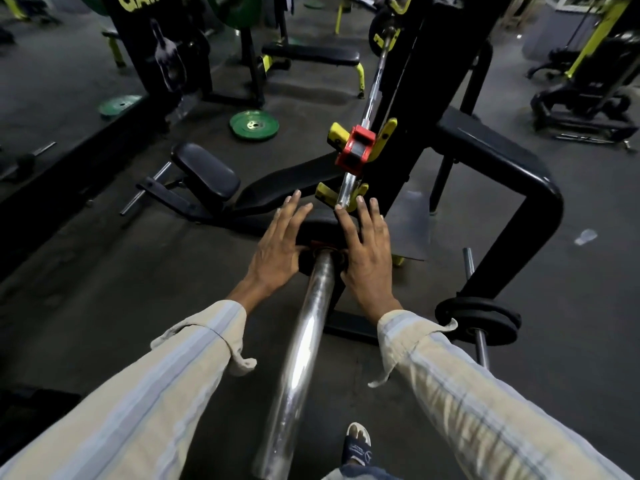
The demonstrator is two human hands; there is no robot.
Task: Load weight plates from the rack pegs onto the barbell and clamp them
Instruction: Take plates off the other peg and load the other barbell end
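Observation:
The chrome barbell sleeve (304, 348) runs from the bottom centre up toward the rack. A black weight plate (320, 225) sits on the sleeve, seen nearly edge-on. My left hand (277, 247) presses flat against its left face, fingers straight. My right hand (367, 251) presses its right side the same way, on the other side of the sleeve. A red clamp collar (355, 150) sits on the bar farther up, by the yellow rack hooks (384, 133). More black plates (478, 317) hang on a rack peg at the lower right.
A black incline bench (207, 178) lies left of the bar. Green plates (254, 124) lie on the floor beyond it. The black rack frame (502, 161) bends round on the right. A flat bench (311, 55) stands at the back. My sandalled foot (356, 448) is by the bar's end.

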